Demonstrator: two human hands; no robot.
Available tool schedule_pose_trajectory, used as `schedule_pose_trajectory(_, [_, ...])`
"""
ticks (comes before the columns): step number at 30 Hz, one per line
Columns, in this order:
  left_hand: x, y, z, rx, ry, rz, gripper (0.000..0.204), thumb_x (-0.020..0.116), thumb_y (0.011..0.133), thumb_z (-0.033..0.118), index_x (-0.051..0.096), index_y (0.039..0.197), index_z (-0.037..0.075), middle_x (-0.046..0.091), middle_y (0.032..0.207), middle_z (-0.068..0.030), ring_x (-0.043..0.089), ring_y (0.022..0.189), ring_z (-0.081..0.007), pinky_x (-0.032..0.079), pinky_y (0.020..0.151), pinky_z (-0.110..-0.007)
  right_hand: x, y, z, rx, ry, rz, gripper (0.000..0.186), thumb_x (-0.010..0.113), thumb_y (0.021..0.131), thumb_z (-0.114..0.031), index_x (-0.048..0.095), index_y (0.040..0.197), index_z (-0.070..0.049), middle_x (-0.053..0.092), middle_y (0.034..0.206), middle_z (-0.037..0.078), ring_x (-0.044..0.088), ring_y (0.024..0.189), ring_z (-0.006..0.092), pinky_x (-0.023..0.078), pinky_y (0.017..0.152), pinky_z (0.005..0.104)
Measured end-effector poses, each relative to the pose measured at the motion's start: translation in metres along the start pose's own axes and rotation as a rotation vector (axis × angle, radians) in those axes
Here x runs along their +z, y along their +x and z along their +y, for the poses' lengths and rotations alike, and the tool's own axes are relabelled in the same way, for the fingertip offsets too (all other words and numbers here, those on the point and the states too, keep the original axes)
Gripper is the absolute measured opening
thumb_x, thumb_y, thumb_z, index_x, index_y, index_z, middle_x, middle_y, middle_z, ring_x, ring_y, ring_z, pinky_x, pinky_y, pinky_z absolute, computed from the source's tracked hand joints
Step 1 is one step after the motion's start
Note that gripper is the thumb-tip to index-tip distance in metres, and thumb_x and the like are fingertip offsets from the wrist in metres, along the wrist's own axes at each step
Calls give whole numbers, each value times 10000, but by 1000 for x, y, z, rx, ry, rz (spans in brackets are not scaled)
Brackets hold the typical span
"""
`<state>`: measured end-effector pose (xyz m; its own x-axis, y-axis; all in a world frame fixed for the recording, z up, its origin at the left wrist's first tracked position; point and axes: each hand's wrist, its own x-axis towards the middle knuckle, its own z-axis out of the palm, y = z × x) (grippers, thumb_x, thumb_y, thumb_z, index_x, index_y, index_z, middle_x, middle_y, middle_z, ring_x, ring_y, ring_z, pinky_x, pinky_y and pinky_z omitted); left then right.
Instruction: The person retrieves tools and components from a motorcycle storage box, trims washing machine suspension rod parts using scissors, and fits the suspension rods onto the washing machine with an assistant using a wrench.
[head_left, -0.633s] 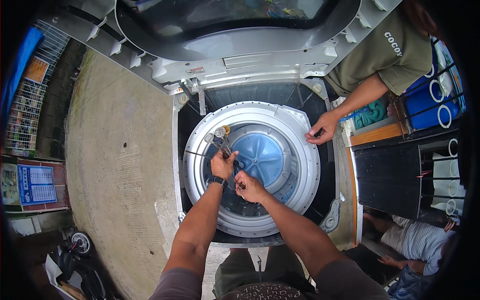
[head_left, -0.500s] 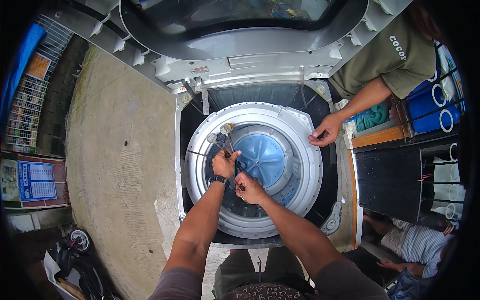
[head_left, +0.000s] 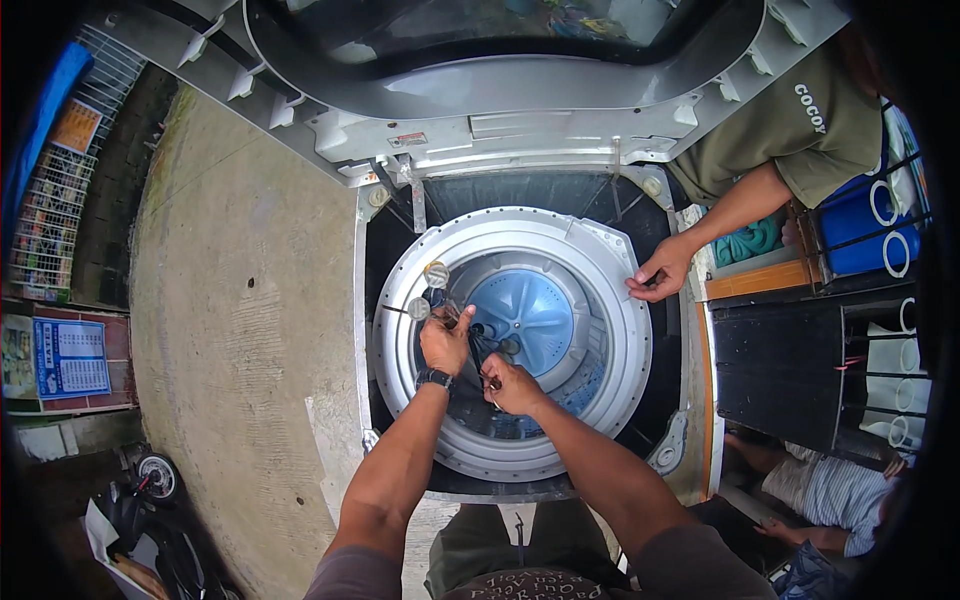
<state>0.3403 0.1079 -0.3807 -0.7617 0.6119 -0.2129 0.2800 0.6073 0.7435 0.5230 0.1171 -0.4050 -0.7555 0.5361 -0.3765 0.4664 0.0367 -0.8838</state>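
Note:
My left hand (head_left: 444, 338), with a watch on the wrist, grips a bundle of rod-like parts with round metallic caps (head_left: 435, 274) over the left side of an open washing machine tub (head_left: 610, 385). My right hand (head_left: 508, 382), fingers curled below and right of it, pinches a dark piece among the rods; its exact shape is hidden. Behind them sits the blue pulsator (head_left: 530, 315) at the tub's bottom. A co-worker's hand (head_left: 662, 268) rests fingertips at the tub's right rim.
The machine's raised top (head_left: 510, 90) spans the far side. Concrete ground (head_left: 230, 300) lies left, with a wire rack (head_left: 50, 210) and a motorbike (head_left: 150, 510). Black shelving with barred openings (head_left: 775, 370) stands right; a person in a striped shirt (head_left: 820, 490) is at lower right.
The capped parts in my left hand have turned and spread apart, one cap now lower. My hands stay inside the tub. The whole view has shifted slightly.

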Motion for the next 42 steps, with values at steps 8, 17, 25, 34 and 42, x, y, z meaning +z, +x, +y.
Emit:
schedule_pose_trajectory(8, [-4,-21,25,-145,-245,10,420,834,902,361,621,829,6,691,762,-75,643,641,-140,564,586,-323,-36,-29,-48,-12,138,-81,358,753,794,-17,555,1089,-63,698,884,56,688,821,215,525,750,346])
schedule_pose_trajectory(17, [1,0,31,-428,-472,23,440,823,900,415,632,847,22,645,795,-52,639,693,-155,597,574,-325,-20,-15,-22,-22,109,10,375,755,804,-21,547,1114,-53,713,939,88,710,875,255,543,785,363])
schedule_pose_trajectory(25, [6,-8,0,-35,-366,-71,458,859,866,279,651,1149,-15,742,957,-125,727,796,-236,571,744,-377,11,5,8,56,51,49,447,805,788,-99,549,1154,-82,738,1000,112,724,951,336,552,813,427])
schedule_pose_trajectory(34, [18,8,-10,-56,-349,40,351,913,816,233,658,949,31,710,801,-47,657,712,-135,551,667,-282,46,17,-19,57,-42,68,480,802,790,-116,518,1176,-106,734,1047,123,704,1031,377,539,867,496])
schedule_pose_trajectory(42, [34,3,10,-40,-243,122,485,956,753,317,674,1017,24,655,774,-7,602,681,-117,527,666,-290,53,20,-10,70,-241,45,555,742,832,-116,466,1313,-112,735,1075,176,695,1050,413,543,903,530])
